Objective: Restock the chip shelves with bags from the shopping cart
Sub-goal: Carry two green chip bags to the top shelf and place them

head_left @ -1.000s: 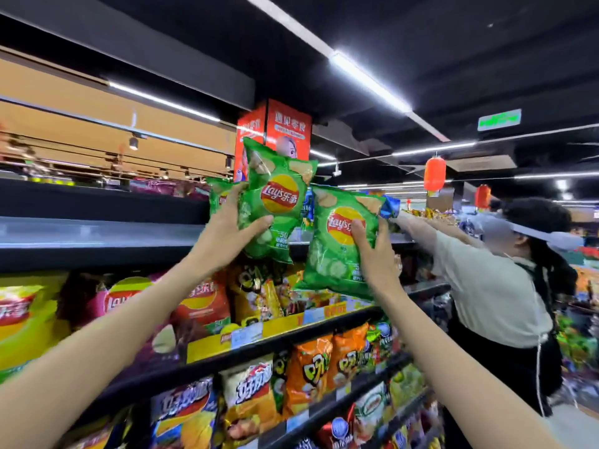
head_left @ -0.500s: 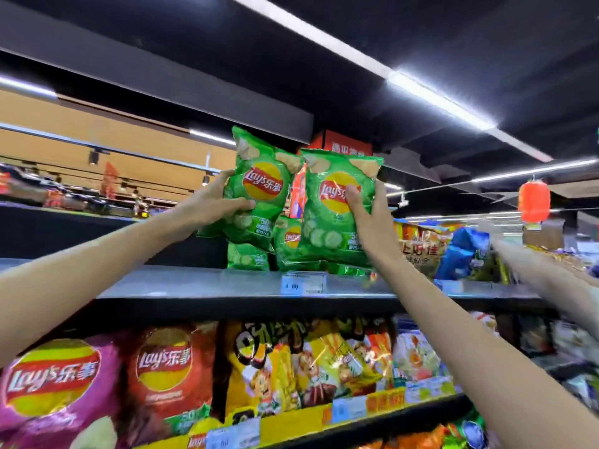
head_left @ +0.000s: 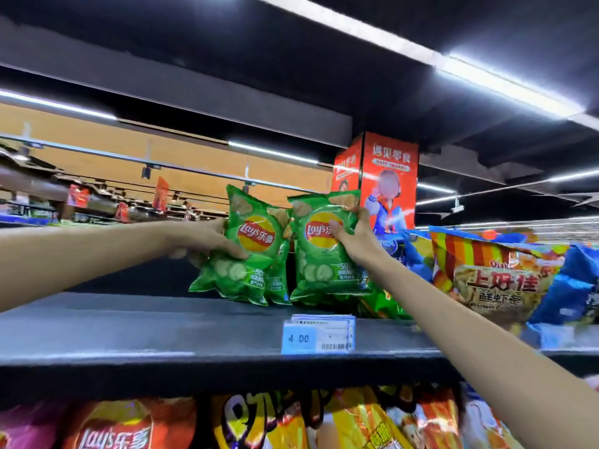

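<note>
We are setting two green bags on the top shelf, one in each hand. To do it well, we judge that each bag should be lowered until its bottom seam sits flat on the shelf, then slid back against the green bags already standing behind, face forward and upright, before we let go. The left bag leans with its lower corner out toward the left, so it wants squaring up first; the right bag stands straighter, just above the price tag. The two bags are touching or nearly so at their inner edges (we cannot tell which). We should ease off gently, since such light, puffy bags probably topple forward if released while tilted.

The left hand grips its bag from the left edge: the thumb lies across the front near the lower half, and the fingers are curled behind, out of sight. The right hand holds its bag from the right side, thumb pressed on the front over the logo, fingers wrapped round the upper right corner. Neither hand has let go. To the right, a striped bag lies near but apart from ours.
</note>
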Demonstrator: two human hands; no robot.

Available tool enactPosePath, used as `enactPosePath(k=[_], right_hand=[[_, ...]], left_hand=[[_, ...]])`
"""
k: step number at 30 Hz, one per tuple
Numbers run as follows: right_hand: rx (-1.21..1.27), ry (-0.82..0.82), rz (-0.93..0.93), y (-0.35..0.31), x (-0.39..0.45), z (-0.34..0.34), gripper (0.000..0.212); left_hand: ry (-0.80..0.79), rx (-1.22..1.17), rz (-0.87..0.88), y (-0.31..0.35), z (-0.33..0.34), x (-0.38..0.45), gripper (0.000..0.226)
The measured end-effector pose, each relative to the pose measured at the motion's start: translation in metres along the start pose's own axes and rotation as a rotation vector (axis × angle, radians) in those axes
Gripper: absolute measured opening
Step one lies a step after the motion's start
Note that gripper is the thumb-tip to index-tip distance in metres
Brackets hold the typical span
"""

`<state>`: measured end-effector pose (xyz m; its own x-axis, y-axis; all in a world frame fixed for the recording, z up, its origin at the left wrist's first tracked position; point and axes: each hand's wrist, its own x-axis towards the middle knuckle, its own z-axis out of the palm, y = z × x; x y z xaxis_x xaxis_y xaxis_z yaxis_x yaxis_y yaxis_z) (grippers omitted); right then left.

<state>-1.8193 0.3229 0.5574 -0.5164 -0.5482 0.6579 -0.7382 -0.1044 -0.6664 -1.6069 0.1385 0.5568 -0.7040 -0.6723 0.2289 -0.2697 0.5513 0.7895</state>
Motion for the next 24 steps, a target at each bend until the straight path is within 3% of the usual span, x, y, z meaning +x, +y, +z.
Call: enactPosePath(k=[2,5,12,15,19,24], right_hand=[[-0.004,-0.045,0.056,0.014,0.017,0.006,0.082],[0.012,-0.085,0.158,0.027,0.04,0.015,0.087],[0.179,-0.076,0.326,0.047,0.069,0.019,0.096],[0.26,-0.105,0.411,0.054,0.074,0.013,0.09],[0.224,-0.181,0.465,0.063,0.07,0.013,0.07],[0.144,-0.163,0.408,0.068,0.074,0.014,0.057]], left_hand=[[-0.024,0.097,-0.034,0.001,0.001,0.003,0.073],[-0.068,0.063,-0.089,-0.005,0.006,0.016,0.062],[-0.131,-0.012,-0.115,-0.008,0.022,0.049,0.07],[-0.151,-0.055,-0.131,-0.013,0.026,0.058,0.075],[-0.169,-0.128,-0.126,-0.014,0.023,0.061,0.056],[-0.165,-0.185,-0.149,-0.019,0.01,0.064,0.065]])
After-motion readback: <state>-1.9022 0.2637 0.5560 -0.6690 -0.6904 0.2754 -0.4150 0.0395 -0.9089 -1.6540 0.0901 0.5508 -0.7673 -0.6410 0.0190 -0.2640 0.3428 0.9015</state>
